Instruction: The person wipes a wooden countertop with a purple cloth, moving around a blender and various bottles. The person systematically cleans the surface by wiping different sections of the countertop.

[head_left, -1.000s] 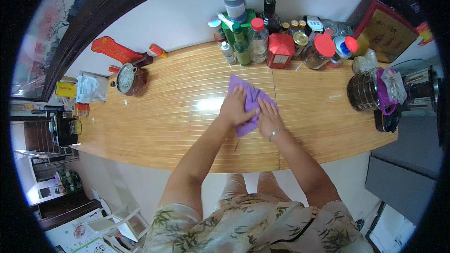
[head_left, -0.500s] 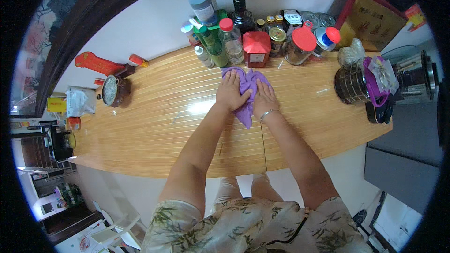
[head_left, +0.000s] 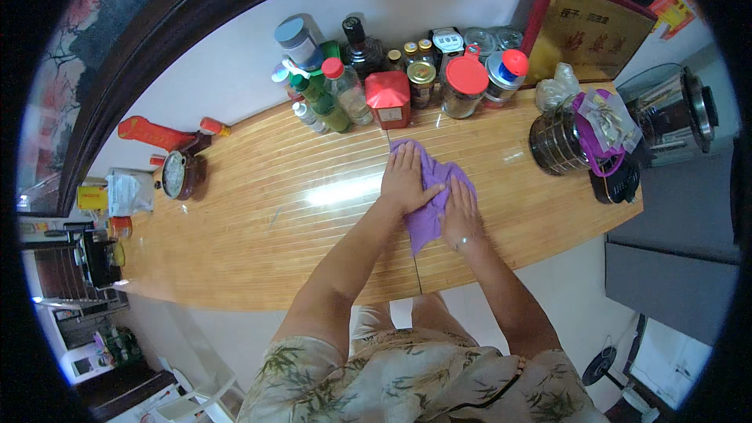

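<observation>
Both sets of fingers [head_left: 403,155] lie flat and spread, pressing one purple cloth [head_left: 432,202] onto the wooden counter [head_left: 258,227] just right of the frame's centre. The left hand [head_left: 405,180] covers its upper part, the right hand [head_left: 460,207] its lower right. Even palm pressure with overlapping strokes would probably wipe best. Behind, at upper centre, stand roughly a dozen bottles and jars [head_left: 407,70]; one red tin [head_left: 388,99].

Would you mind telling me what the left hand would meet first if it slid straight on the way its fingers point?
Probably the red square tin at the back of the wooden counter; the left hand, flat on the purple cloth, points about that way.
</observation>
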The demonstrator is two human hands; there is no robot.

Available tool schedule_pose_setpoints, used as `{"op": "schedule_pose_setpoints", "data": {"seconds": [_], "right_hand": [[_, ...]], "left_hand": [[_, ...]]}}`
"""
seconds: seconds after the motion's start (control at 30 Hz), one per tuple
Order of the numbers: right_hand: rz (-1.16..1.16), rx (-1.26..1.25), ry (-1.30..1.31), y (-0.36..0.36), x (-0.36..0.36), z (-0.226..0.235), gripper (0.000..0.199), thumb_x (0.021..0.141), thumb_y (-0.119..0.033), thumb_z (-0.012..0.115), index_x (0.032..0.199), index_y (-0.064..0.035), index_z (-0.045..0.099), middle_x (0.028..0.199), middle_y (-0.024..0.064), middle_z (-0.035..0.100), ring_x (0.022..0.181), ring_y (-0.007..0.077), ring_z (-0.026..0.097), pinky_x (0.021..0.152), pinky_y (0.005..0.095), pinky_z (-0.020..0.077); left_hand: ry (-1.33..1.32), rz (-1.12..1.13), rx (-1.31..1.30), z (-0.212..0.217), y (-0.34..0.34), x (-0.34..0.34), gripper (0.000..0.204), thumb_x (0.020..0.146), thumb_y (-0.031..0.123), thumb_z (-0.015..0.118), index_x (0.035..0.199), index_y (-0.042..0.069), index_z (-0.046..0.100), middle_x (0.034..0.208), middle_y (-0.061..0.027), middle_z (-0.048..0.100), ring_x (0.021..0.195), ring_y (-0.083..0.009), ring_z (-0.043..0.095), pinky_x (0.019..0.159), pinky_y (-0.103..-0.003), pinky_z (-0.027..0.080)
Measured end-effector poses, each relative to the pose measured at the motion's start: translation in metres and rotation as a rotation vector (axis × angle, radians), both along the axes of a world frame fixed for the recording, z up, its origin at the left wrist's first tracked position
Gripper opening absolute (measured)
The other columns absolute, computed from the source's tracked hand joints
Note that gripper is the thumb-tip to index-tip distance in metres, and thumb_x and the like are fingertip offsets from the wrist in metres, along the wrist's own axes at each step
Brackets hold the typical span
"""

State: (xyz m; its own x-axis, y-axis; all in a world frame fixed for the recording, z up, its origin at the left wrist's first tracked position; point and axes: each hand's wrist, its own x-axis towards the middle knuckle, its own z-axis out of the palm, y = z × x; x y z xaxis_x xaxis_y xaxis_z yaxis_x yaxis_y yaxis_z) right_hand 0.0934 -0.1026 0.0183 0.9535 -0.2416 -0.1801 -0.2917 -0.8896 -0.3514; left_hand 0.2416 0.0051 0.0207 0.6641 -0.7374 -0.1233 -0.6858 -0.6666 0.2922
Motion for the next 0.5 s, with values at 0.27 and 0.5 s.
{"op": "schedule_pose_setpoints", "data": {"seconds": [0.27,0.5], "right_hand": [[0.091,0.08,0.052,0.032,0.078,-0.013,0.055,0.091,-0.017,0.035,0.142,0.0013,0.034,0.155,0.0154,0.018,0.144,0.0307,0.014,0.117,0.043,0.0081],[0.205,0.071,0.071,0.021,0.06,-0.018,0.06,0.088,-0.02,0.052,0.139,0.0065,0.035,0.154,0.0181,0.019,0.142,0.0323,0.017,0.117,0.0437,0.0099]], "left_hand": [[-0.046,0.141,0.041,0.006,0.06,0.058,0.097,0.08,0.067,0.053,0.142,-0.006,0.032,0.149,-0.0227,0.031,0.14,-0.0335,0.025,0.115,-0.043,0.019],[0.032,0.188,0.082,0.019,0.054,0.031,0.099,0.076,0.068,0.057,0.14,-0.005,0.035,0.146,-0.0233,0.034,0.137,-0.0358,0.032,0.111,-0.045,0.027]]}}
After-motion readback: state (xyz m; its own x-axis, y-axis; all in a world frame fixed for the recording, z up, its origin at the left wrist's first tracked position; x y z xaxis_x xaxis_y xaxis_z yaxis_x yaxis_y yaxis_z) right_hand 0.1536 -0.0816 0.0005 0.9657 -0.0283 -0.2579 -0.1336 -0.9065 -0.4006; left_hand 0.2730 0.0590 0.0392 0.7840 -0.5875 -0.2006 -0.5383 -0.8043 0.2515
